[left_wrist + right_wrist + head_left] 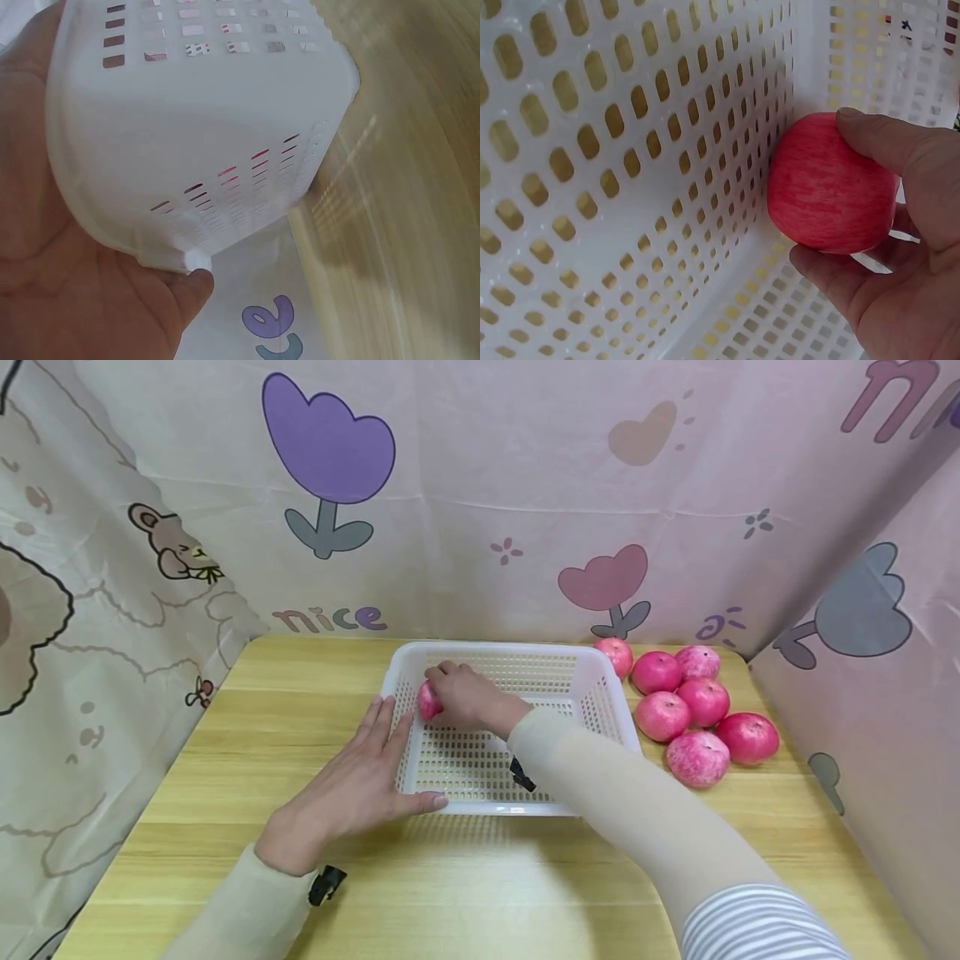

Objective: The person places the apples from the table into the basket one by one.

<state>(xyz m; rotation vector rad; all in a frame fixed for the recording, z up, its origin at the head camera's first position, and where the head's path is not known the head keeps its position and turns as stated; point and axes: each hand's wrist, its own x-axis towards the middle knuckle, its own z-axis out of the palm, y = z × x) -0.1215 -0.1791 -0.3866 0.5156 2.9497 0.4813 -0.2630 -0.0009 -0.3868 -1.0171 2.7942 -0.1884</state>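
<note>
A white perforated plastic basket sits on the wooden table. Reaching inside it, my right hand grips a pink-red apple close to the left wall. In the right wrist view the thumb lies on one side of the fruit and the fingers on the other, with the slotted basket floor right below. My left hand rests along the basket's left rim, fingers extended and thumb at the front left corner. The left wrist view has its palm against the outside of the rim.
To the right of the basket, several more apples lie in a loose cluster on the table. One apple is close by the basket's back right corner. A printed curtain hangs behind and at both sides.
</note>
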